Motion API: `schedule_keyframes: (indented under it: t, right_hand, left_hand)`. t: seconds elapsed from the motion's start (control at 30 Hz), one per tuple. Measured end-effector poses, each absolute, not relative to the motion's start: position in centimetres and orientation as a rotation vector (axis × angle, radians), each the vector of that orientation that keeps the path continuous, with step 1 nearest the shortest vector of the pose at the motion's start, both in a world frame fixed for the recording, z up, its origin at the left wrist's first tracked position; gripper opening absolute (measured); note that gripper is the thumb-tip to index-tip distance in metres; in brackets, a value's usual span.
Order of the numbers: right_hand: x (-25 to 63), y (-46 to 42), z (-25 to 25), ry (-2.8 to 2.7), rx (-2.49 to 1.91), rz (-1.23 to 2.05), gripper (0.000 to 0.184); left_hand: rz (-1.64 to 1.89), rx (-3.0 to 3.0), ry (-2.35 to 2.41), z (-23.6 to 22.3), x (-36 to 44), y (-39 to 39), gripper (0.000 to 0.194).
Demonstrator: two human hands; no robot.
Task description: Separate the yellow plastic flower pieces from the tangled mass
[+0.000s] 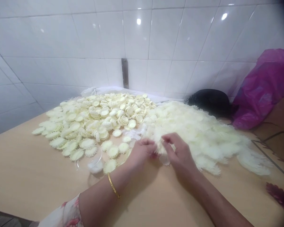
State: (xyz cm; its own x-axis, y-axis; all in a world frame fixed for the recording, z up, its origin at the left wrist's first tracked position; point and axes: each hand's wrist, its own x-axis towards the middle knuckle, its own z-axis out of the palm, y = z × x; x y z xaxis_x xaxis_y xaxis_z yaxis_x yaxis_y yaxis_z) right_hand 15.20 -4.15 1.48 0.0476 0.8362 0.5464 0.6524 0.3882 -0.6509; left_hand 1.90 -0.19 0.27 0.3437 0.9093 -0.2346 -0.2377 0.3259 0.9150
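My left hand point(142, 152), a gold bangle at its wrist, is closed in a pinch at the edge of a pale cream fabric flower piece point(159, 147). The thumb and fingers of my right hand point(180, 151) pinch the same piece from the other side. Fingers cover much of it. Just below lies a thin whitish petal-edged piece point(165, 159) on the table. Behind my right hand spreads a loose heap of sheer pale yellow petal layers point(191, 126). Beyond my left hand is a large pile of stiffer scalloped cream discs point(104, 113).
A small clear round container point(95, 165) with white contents stands left of my left forearm on the wooden table point(26, 164). A black bundle point(209, 101) and a magenta plastic bag point(262, 85) sit back right. A dark red flower piece point(278, 194) lies near the right edge. White tiles rise behind.
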Motion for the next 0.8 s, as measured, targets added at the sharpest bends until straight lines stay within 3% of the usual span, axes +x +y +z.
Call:
schedule_keyframes:
  t: [0.23,0.8]
  right_hand:
    - [14.57,-4.6,1.4,-1.736,-1.342,0.222,0.015]
    - [14.85,-4.18,1.54,-1.498,-1.46,0.55,0.012]
  left_hand:
    - [1.002,0.59,0.815,0.96,2.15,-0.2,0.014]
    - [0.878,0.619,0.809,0.91,2.04,-0.48,0.015]
